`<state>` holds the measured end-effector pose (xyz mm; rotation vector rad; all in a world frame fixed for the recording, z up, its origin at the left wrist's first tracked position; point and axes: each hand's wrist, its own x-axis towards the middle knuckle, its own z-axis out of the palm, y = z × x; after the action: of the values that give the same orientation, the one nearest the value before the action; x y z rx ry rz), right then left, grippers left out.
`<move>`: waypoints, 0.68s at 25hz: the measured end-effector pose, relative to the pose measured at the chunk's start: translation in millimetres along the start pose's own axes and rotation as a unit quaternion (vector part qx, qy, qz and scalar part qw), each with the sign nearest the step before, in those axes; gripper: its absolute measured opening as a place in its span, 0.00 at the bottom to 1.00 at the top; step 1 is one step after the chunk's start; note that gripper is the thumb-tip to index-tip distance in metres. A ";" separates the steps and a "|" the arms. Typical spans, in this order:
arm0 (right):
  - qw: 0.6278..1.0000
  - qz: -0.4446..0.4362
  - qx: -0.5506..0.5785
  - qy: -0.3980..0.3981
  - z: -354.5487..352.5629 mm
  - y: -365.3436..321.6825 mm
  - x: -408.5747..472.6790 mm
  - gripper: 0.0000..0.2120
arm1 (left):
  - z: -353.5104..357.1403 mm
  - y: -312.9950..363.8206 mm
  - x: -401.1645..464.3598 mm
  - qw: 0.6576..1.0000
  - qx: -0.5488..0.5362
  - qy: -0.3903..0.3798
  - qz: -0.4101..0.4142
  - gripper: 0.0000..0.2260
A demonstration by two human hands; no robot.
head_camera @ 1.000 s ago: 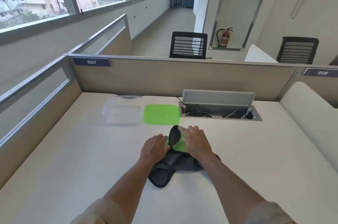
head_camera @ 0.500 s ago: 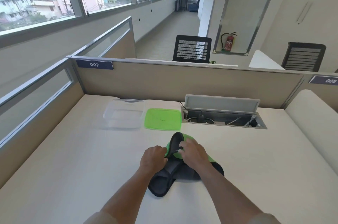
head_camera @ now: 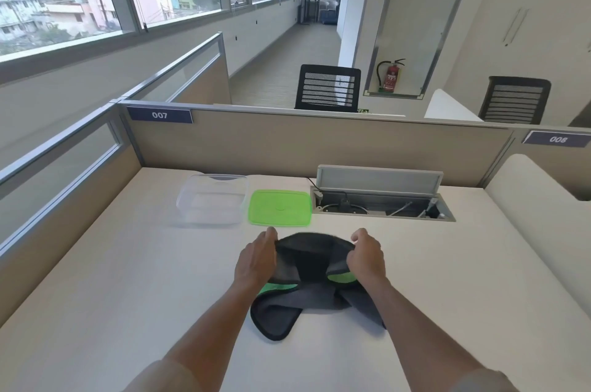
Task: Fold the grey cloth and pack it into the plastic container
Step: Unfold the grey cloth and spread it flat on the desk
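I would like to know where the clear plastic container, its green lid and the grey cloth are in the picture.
clear plastic container (head_camera: 211,199): head view, on its transparent floor.
green lid (head_camera: 280,208): head view, on the middle of its top face.
grey cloth (head_camera: 311,259): head view, on the dark raised fold between the two hands.

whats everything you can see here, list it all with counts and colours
grey cloth: 1, dark grey with green patches, on the desk between the hands
plastic container: 1, clear, open, far left of the desk
lid: 1, green, flat on the desk beside the container
cable box: 1, grey, flap up, set in the desk at the back
desk: 1, cream
partition: beige, behind the desk, labels 007 and 008
office chairs: 2, black, beyond the partition
fire extinguisher: 1, red, in a wall niche
left hand: gripping the cloth's left edge
right hand: gripping its right edge
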<state>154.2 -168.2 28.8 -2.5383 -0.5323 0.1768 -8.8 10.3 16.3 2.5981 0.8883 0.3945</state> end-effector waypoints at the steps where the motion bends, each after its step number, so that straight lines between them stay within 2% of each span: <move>1: 1.000 0.009 -0.005 -0.002 -5.4 5.4 2.6 0.13 | -4.0 -1.7 2.4 1.000 -0.008 0.017 0.001 0.08; 5: 0.998 0.009 -0.045 0.034 -32.8 14.1 7.7 0.07 | -25.7 -7.6 12.4 0.998 0.030 0.035 0.042 0.09; 7: 0.995 -0.015 -0.070 0.071 -49.1 12.0 11.7 0.04 | -35.9 -12.5 15.8 0.993 0.097 0.015 0.072 0.10; 10: 0.987 -0.054 -0.101 0.117 -72.2 11.6 20.2 0.03 | -53.8 -22.9 21.1 0.985 0.157 -0.030 0.071 0.09; 13: 0.980 -0.072 -0.112 0.150 -89.1 15.5 25.7 0.06 | -73.6 -28.8 29.7 0.990 0.134 -0.030 0.039 0.09; 17: 0.970 -0.081 -0.090 0.210 -108.0 6.5 27.6 0.07 | -101.9 -15.8 41.8 0.996 0.051 0.065 0.025 0.09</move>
<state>206.3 -213.6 116.5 -2.5827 -0.6007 -0.4792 -23.2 73.6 106.7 2.7185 0.9113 0.5516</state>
